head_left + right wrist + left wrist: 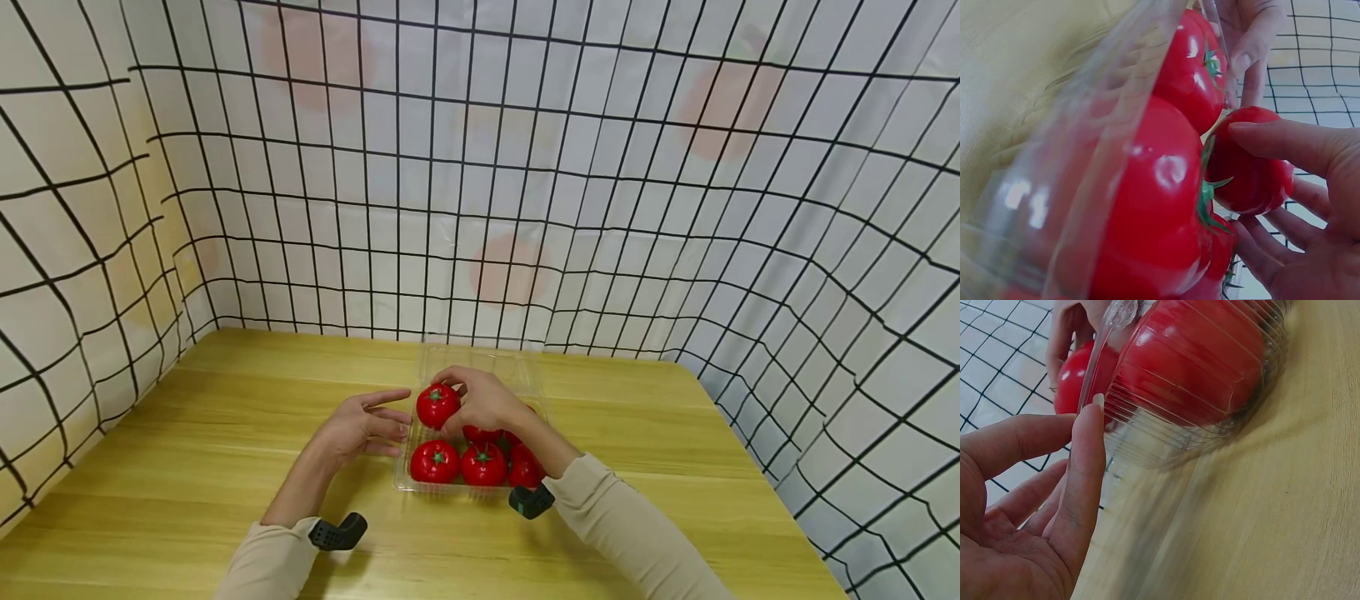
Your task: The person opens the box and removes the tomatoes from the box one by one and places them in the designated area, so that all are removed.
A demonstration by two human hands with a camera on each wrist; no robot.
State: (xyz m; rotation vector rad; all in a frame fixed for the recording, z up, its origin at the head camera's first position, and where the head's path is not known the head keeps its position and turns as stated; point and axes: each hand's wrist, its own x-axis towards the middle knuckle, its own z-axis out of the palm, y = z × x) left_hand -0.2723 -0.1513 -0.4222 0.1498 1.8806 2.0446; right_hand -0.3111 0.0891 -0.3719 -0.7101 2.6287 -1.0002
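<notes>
Right hand (486, 402) grips one tomato (437, 407), stem up, at the far-left corner of the clear box (402, 477); five others (483, 467) inside; left hand (358, 428), fingers apart, beside it.

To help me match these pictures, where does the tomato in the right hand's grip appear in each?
Head: the tomato, just left of centre, below mid-height.
Left wrist: the tomato, upper left, partly behind the clear container.
Right wrist: the tomato, right of centre.
Shared landmark: that container.

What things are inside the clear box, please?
Three tomatoes line the front of the box. The right hand grips another tomato at the back left. More red shows beside it, partly covered by that hand; the full count cannot be seen.
</notes>
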